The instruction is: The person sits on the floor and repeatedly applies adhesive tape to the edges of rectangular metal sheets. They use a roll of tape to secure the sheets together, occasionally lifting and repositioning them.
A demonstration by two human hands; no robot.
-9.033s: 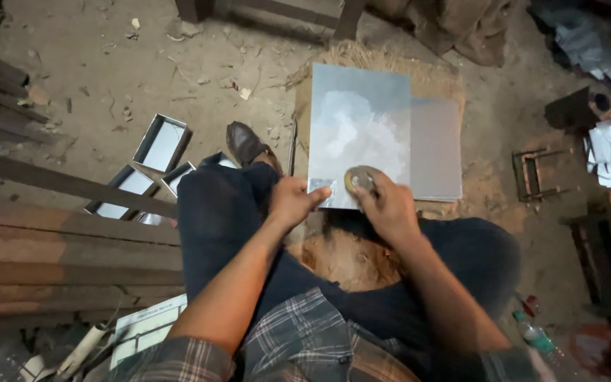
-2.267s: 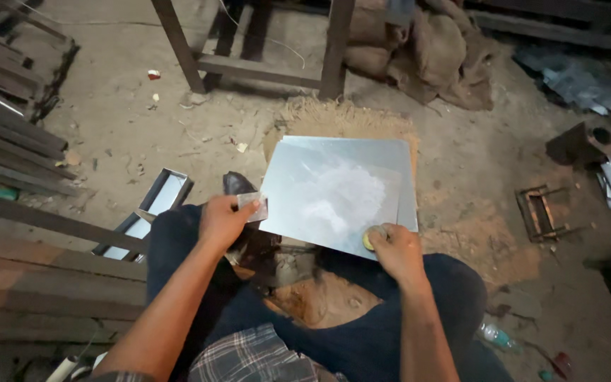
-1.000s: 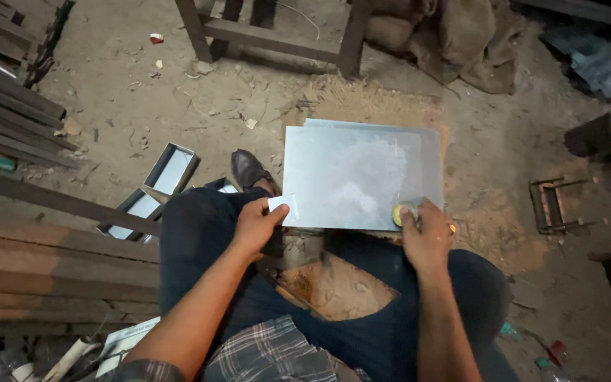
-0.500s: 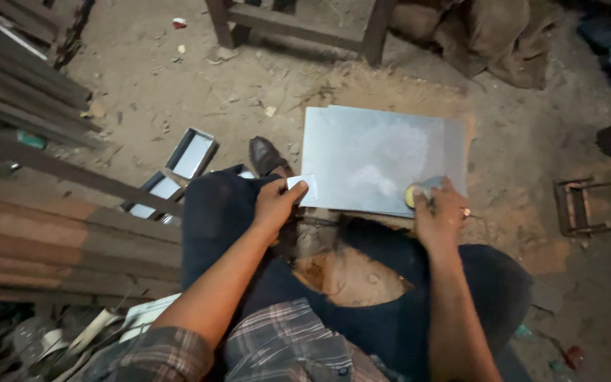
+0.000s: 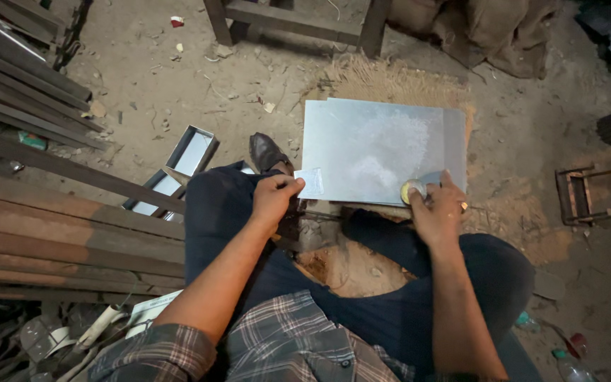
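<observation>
A grey metal sheet (image 5: pixel 376 152) serves as the landmark; it is supported flat on a small block between the seated person's knees, above the dirt floor (image 5: pixel 178 85).

At the near left corner of the sheet, a small pale metal tab (image 5: pixel 310 182) is pinched by the left hand (image 5: pixel 274 199), with thumb and fingertips closed together on it. At the near right edge of the sheet, a round yellowish tape measure (image 5: pixel 412 190) is gripped by the right hand (image 5: pixel 438 211), the fingers curled shut around its case. A short band appears to be drawn from the case along the near edge, though this cannot be told for certain.

The step in hand is judged to be measuring or marking along the near edge. The next move is judged to call for the sheet to be kept steady and the tab to be held flush at the corner.

Left of the sheet, open rectangular metal boxes (image 5: pixel 191 151) are laid on the floor. Beyond the far edge, straw matting (image 5: pixel 390 81) and a wooden stool frame (image 5: pixel 291 21) are seen.
</observation>
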